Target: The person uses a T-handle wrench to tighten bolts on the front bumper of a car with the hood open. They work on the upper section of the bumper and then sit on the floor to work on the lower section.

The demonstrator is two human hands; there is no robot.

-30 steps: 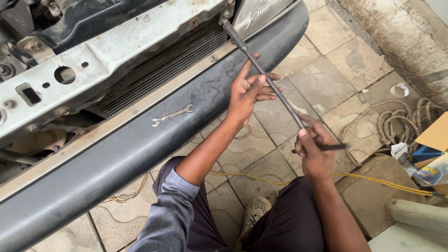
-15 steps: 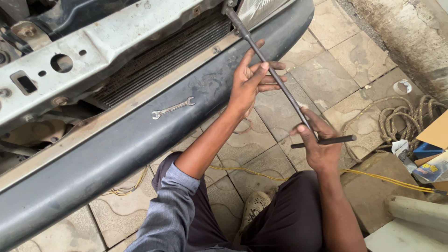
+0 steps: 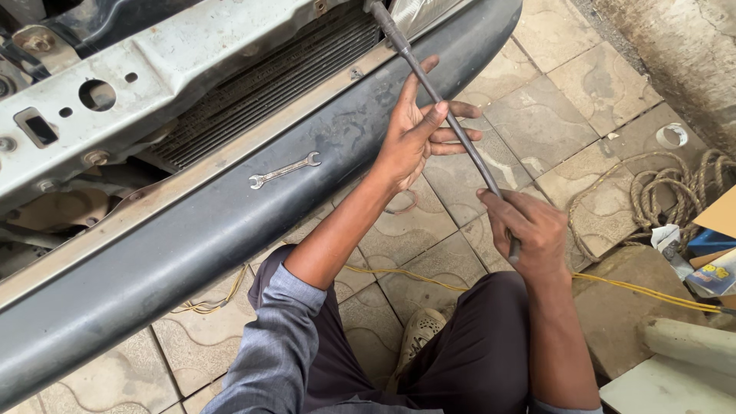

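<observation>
Running diagonally across the upper right of the view, the long dark socket wrench (image 3: 452,126) has its long axis sloping from upper left to lower right: its far end points up and left into the front of the vehicle, where it meets the pale metal crossmember (image 3: 176,69) just above the radiator fins (image 3: 261,92), and its near end points down and right toward the person. The left hand (image 3: 414,138) steadies the shaft near its middle, with the thumb laid over the rod and the fingers loosely spread and extended past it, so that the rod rests in a light, open cradle and not in a fist. The right hand (image 3: 529,226) is curled tightly around the near end of the tool, fingers pressed together over it, and hides the end itself; whether a cross handle lies under the palm cannot be told. A small open-ended spanner (image 3: 284,170) lies flat on the top ledge of the dark grey bumper (image 3: 230,230), well apart from both hands, its own axis roughly parallel to the bumper's edge. Behind the hands, on the paved floor (image 3: 537,84), lie a coil of rope (image 3: 675,192) and a thin yellow cord (image 3: 652,291) that passes under the right forearm.
</observation>
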